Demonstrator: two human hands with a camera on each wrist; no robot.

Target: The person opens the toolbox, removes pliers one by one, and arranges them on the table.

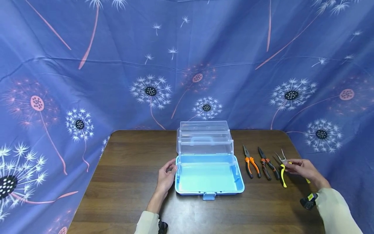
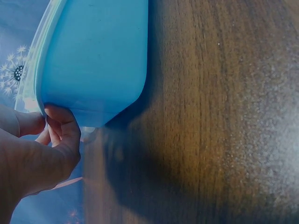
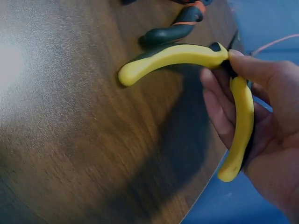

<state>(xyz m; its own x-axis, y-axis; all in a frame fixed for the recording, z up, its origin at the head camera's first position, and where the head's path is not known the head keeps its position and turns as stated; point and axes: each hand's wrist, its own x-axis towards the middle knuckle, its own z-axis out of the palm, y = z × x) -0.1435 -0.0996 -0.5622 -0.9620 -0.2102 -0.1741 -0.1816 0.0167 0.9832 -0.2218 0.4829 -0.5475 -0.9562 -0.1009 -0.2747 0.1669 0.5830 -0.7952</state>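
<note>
A light blue plastic toolbox (image 1: pixel 210 178) sits in the middle of the table with its clear lid and trays raised at the back. My left hand (image 1: pixel 166 177) is at its left side, thumb and curled fingers pinching the rim, as the left wrist view also shows. In my right hand (image 1: pixel 302 170) is a pair of yellow-handled needle-nose pliers (image 3: pixel 177 57), gripped near the pivot with its handles spread apart. Left of that hand lie orange-handled pliers (image 1: pixel 252 162) and pliers with black and orange handles (image 1: pixel 267 165), both with handles spread.
The brown wooden table (image 1: pixel 131 162) has rounded back corners. A blue curtain with dandelion print (image 1: pixel 117 97) hangs close behind it and at both sides. A clear lid (image 1: pixel 205 139) stands up behind the box.
</note>
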